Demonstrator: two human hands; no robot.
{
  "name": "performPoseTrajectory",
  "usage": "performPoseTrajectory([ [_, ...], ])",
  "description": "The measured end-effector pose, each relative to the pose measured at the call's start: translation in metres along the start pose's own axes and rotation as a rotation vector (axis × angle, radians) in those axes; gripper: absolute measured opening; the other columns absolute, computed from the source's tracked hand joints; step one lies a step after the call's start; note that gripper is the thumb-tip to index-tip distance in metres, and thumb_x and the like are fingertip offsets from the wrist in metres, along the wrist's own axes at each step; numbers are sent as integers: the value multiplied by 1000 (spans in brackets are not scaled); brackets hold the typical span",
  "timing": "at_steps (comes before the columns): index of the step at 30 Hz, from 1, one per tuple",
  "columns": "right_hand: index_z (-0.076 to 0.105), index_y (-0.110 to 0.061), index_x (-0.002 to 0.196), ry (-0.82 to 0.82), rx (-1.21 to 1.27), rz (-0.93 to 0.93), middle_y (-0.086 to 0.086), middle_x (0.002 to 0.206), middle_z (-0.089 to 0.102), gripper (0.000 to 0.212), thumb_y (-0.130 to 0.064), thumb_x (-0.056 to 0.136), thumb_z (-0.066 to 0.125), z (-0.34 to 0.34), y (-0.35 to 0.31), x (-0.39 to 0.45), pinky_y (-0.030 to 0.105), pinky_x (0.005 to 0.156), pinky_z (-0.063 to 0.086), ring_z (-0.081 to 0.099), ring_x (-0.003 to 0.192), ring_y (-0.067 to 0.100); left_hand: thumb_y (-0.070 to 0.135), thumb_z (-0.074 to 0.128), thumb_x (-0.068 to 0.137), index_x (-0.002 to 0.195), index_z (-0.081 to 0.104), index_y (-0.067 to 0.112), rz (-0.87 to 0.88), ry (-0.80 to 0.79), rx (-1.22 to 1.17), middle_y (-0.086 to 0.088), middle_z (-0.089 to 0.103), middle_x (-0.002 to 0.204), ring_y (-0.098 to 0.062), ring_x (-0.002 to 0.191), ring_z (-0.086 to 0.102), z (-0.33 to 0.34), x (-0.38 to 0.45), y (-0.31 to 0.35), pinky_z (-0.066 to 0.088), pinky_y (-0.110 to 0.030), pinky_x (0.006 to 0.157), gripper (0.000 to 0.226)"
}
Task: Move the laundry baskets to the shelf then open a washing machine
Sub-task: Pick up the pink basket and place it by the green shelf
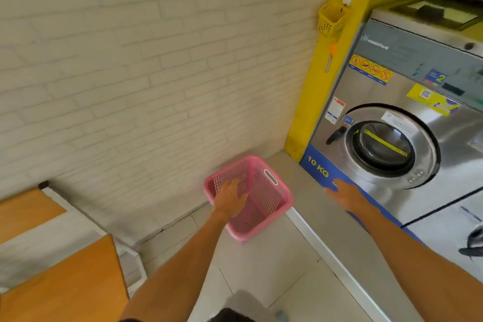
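Observation:
A pink plastic laundry basket is tilted low over the floor by the corner of the white brick wall. My left hand curls over its near left rim and grips it. My right hand is stretched out flat with fingers apart and holds nothing. It hovers in front of the blue "10 KG" base strip of the steel washing machine. The machine's round glass door is closed, and its black handle sits on the door's left side.
A shelf unit with wooden boards stands at the lower left against the wall. The machines stand on a raised grey step. A small yellow basket hangs on the yellow pillar. A second machine shows at the lower right.

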State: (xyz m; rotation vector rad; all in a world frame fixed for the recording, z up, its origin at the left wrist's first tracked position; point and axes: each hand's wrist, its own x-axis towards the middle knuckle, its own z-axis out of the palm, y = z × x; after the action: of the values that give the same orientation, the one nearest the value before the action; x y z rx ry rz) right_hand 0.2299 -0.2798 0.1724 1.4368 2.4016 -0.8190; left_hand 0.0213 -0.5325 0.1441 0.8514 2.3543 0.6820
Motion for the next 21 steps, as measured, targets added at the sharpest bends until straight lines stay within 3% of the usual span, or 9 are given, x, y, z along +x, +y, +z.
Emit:
performPoseTrajectory([
  [8,32,-5,156,-157,-176,-181,17,158,39,67,-41,103,52,-35,-29,116,45,113,36,39,145,36,40,57,100,154,36,16,-154,50,28,-12,41,155,-34,141,44,11,64,15,42,-52,113,62],
  [10,31,-8,157,-199,-195,-212,18,156,42,67,-42,103,53,-30,-45,143,45,111,38,42,143,37,39,57,100,154,37,14,-200,84,25,-12,37,157,-35,143,40,9,83,9,37,-52,116,63],
  [15,24,-10,161,-307,-220,-229,16,163,32,74,-42,102,54,-7,-80,210,40,116,34,35,148,33,32,58,99,145,48,12,-330,110,-50,-12,47,150,-31,133,50,16,120,-3,44,-49,110,51],
  [21,20,-6,161,-392,-255,-268,18,161,34,79,-37,100,59,32,-86,276,37,115,33,38,146,33,29,56,98,145,46,14,-503,99,-92,-13,49,147,-32,135,46,46,152,-30,42,-49,112,50],
])
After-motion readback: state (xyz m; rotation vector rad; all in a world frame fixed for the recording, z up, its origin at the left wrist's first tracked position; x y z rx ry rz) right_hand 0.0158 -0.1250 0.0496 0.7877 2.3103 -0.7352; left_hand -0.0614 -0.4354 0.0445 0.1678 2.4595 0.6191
